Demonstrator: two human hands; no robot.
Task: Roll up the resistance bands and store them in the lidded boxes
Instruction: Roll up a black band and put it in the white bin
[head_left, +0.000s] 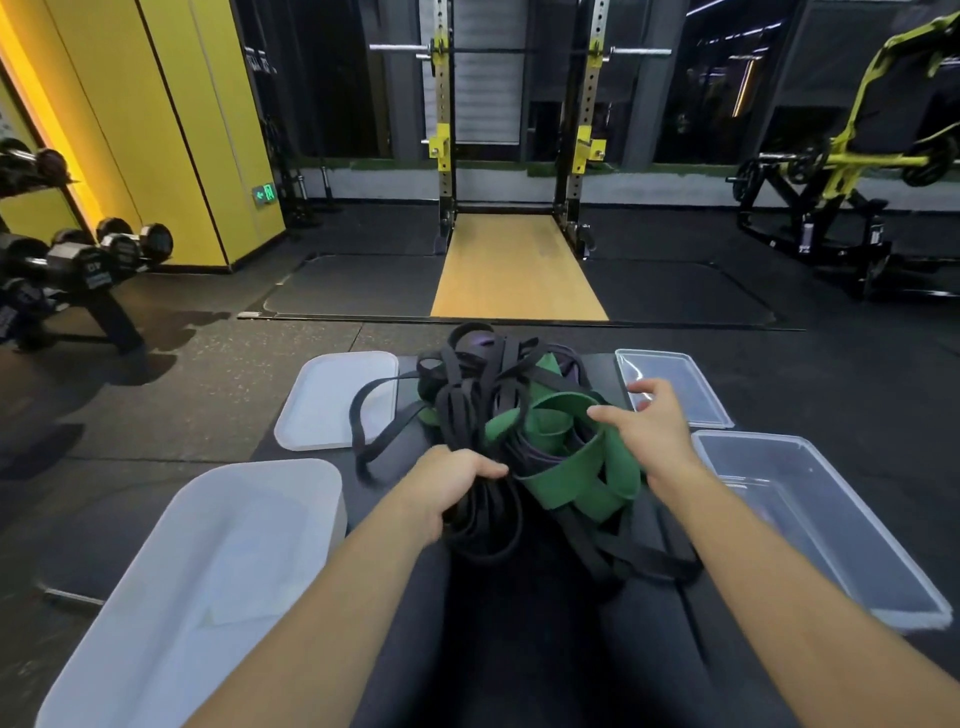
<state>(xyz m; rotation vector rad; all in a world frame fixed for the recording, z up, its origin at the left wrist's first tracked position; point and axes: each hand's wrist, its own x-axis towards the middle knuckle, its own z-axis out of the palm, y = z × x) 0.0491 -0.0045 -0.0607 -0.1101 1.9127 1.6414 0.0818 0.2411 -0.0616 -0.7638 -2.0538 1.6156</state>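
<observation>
From my remote seat I see both hands out in front, apart from each other, with the tangled pile of resistance bands (498, 384) lying between and just ahead of them on the dark padded worktop (600, 366).

The left hand (457, 480) has its fingers curled round a bunch of black bands (483, 519) at the near left side of the pile, and those strands hang in loops below its grip. The right hand (649, 426) is spread, fingers straight and splayed, above the right side of the pile. Its thumb reaches over the wide green band (576, 467), but I cannot tell whether it actually touches. A purple band (480, 343) shows at the far end of the pile, beyond both hands.

Left of the left hand and nearer to me sits a white box (218, 561), uncovered. Its white lid (322, 400) lies flat farther ahead on that side, with one black loop from the pile draped across its right edge. Just right of the right hand stands a clear box (753, 439), also uncovered, and the clear lid (685, 384) lies flat right behind that hand's fingertips. None of the bands is rolled, and neither box has a band in it.

Well left of the left hand is a dumbbell rack (104, 254), and far ahead of both hands a squat rack (519, 130) stands over a wooden platform (514, 270).
</observation>
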